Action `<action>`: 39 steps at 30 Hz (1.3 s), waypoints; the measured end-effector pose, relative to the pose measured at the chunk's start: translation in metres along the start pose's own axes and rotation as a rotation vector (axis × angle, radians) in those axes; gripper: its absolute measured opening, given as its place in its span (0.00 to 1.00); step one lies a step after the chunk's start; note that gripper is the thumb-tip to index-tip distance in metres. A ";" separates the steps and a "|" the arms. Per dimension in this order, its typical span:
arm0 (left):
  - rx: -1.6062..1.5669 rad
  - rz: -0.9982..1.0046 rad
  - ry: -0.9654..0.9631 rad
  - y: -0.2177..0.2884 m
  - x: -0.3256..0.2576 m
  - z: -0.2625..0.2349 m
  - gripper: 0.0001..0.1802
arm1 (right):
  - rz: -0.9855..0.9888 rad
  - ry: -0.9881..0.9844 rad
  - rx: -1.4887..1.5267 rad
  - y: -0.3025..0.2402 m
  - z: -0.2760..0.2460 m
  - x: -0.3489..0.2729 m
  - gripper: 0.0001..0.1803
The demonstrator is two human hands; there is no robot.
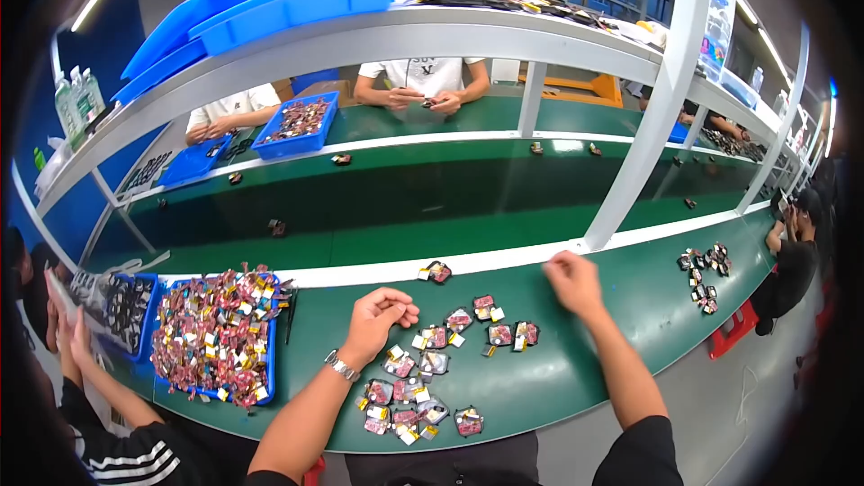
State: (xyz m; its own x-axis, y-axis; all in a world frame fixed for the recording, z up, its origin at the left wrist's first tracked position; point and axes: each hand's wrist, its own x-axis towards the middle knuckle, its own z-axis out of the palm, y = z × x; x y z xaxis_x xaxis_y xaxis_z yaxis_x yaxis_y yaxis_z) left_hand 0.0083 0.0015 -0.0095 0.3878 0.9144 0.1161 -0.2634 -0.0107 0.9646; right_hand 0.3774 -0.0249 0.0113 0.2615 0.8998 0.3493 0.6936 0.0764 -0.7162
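Observation:
My left hand (pixel 382 319), with a watch (pixel 341 365) on its wrist, hovers over the green bench with thumb and fingers curled together. Whatever lies in its fingers, if anything, is hidden. To its right and below spread several small round electronic assemblies (pixel 434 363), each a reddish circuit board in a dark shell with a white-and-yellow piece. One assembly (pixel 436 272) sits apart by the white rail (pixel 504 257). My right hand (pixel 573 283) is at that rail, farther right, with fingers bent closed; their tips are turned away from view.
A blue tray (pixel 272 342) heaped with circuit boards stands left, beside another blue tray (pixel 144 342). Beyond the rail, a green conveyor belt (pixel 396 247) carries scattered assemblies. A white post (pixel 643 117) and overhead shelf (pixel 432 25) frame the bench. Co-workers sit opposite and at both sides.

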 end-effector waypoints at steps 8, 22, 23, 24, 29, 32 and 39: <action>0.191 0.121 0.151 0.003 0.003 -0.021 0.07 | -0.092 -0.344 -0.235 -0.105 0.125 0.019 0.19; 0.253 -0.135 -0.210 0.020 -0.006 0.002 0.15 | -0.286 -0.659 0.297 -0.130 0.088 -0.017 0.23; 0.291 -0.097 -0.212 0.017 -0.006 -0.001 0.16 | -0.336 -0.651 0.287 -0.131 0.088 -0.018 0.23; 0.328 -0.059 -0.214 0.013 -0.006 -0.004 0.16 | -0.387 -0.641 0.276 -0.133 0.089 -0.020 0.23; 0.142 -0.073 -0.180 0.022 -0.007 0.014 0.19 | -0.584 -0.343 0.200 -0.125 0.101 -0.022 0.10; 0.066 -0.077 -0.136 0.008 0.001 0.019 0.23 | -0.760 -0.106 0.088 -0.118 0.099 -0.025 0.10; -0.057 -0.137 -0.002 0.015 -0.005 0.000 0.21 | -0.731 -0.127 0.028 -0.127 0.130 -0.034 0.14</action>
State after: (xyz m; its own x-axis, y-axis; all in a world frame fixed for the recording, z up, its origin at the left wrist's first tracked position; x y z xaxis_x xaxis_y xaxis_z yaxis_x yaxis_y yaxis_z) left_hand 0.0022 -0.0033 0.0041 0.4256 0.9048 -0.0149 -0.2580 0.1372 0.9563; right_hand 0.1932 -0.0094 0.0113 -0.3416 0.6575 0.6715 0.6431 0.6846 -0.3431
